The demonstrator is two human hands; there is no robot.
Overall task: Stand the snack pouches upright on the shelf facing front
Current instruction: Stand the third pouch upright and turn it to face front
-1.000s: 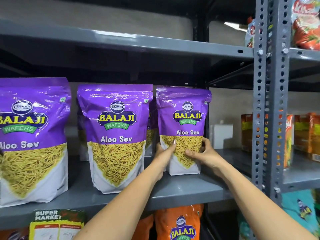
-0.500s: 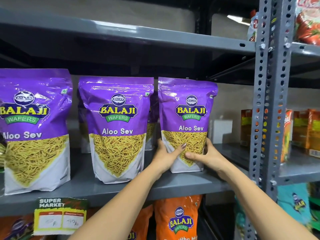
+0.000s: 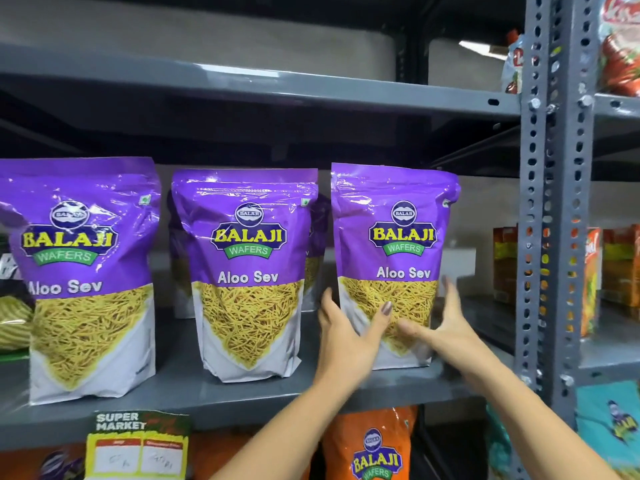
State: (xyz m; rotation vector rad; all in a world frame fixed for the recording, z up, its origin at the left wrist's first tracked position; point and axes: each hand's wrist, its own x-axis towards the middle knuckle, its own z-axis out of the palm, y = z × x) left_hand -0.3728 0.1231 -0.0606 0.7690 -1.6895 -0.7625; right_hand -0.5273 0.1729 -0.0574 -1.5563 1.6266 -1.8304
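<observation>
Three purple Aloo Sev snack pouches stand upright, fronts facing me, on the grey shelf [image 3: 180, 393]: the left pouch [image 3: 79, 271], the middle pouch [image 3: 247, 271] and the right pouch [image 3: 398, 237]. My left hand [image 3: 346, 337] is at the right pouch's lower left with fingers spread and its thumb lying across the front. At the pouch's lower right, my right hand [image 3: 450, 327] is blurred, with fingers spread and its thumb near the front. Neither hand clasps the pouch.
More purple pouches [image 3: 315, 237] stand behind the middle one. A perforated grey post [image 3: 554, 202] bounds the shelf on the right, with orange boxes [image 3: 620, 265] beyond it. Below hang a price tag [image 3: 138, 445] and an orange pouch [image 3: 374, 452].
The right pouch has come forward on the shelf, more level with the others. Both hands, clasped around its base before, have spread their fingers and loosened off it.
</observation>
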